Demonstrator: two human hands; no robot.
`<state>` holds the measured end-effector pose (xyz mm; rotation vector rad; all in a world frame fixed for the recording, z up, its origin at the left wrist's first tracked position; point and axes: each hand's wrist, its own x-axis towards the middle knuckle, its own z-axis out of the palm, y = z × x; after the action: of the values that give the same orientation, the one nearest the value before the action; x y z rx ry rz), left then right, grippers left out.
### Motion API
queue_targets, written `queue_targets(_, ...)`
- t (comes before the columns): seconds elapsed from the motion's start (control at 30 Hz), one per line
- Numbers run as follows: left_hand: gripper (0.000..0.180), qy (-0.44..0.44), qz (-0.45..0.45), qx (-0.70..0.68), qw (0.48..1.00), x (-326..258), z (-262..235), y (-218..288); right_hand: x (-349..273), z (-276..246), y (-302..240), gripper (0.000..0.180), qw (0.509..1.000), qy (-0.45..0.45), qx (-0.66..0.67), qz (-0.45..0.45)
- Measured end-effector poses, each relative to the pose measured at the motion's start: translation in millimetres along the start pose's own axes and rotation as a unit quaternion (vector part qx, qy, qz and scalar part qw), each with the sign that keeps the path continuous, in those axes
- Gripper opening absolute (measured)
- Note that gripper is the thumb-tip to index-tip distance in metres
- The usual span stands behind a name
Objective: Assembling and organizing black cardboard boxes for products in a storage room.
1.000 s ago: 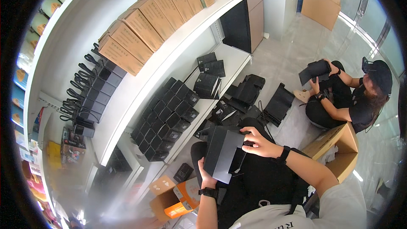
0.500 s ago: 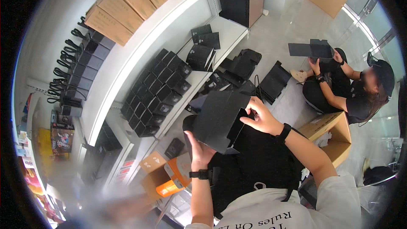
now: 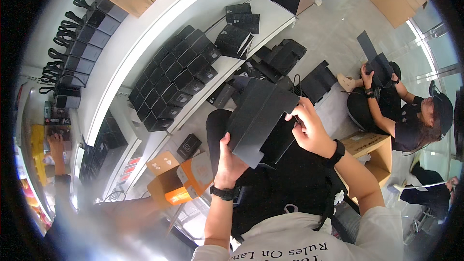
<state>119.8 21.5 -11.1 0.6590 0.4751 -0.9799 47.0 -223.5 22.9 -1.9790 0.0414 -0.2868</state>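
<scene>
A black cardboard box [image 3: 258, 116], partly unfolded with its flap edges showing, rests over my lap. My left hand [image 3: 230, 166] grips its near left side, thumb on the upper panel and the other fingers underneath. At the box's right edge my right hand [image 3: 311, 130] is closed, with thumb and curled fingers pinching a black flap. The box's dark opening lies beneath that hand and is only partly visible. Both wrists wear black bands.
Black boxes [image 3: 176, 67] are stacked on the white shelf [image 3: 270, 12] at left. Flattened black boxes [image 3: 316, 82] lie on the floor ahead. A seated co-worker [image 3: 411, 116] handles another black box [image 3: 382, 70]. Cardboard boxes stand at both sides; another person's hand [image 3: 55, 142] is far left.
The box in my hands has turned slightly, and my right hand has shifted along its edge with fingers more curled. The co-worker's box has tilted upright. A hand has appeared at far left.
</scene>
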Motion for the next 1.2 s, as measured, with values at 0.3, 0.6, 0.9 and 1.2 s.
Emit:
queue_targets(0.3, 0.055, 0.130, 0.152, 0.022, 0.979, 31, -7, 36, 44, -54, 43, 0.032, 0.973, -0.037, 0.180, 0.139)
queue_targets(0.6, 0.057, 0.241, 0.226, 0.047, 0.943, 16, -77, 64, 86, -188, 361, 0.022, 0.830, 0.333, 0.241, 0.377)
queue_targets(0.9, 0.062, 0.328, 0.197, 0.019, 0.924, 21, -67, 28, 40, -49, 581, 0.038, 0.857, -0.029, -0.244, 0.453)
queue_targets(1.2, 0.070, 0.388, 0.174, 0.012, 0.905, 11, -65, 8, 13, -12, 636, 0.025, 0.821, -0.002, -0.237, 0.519)
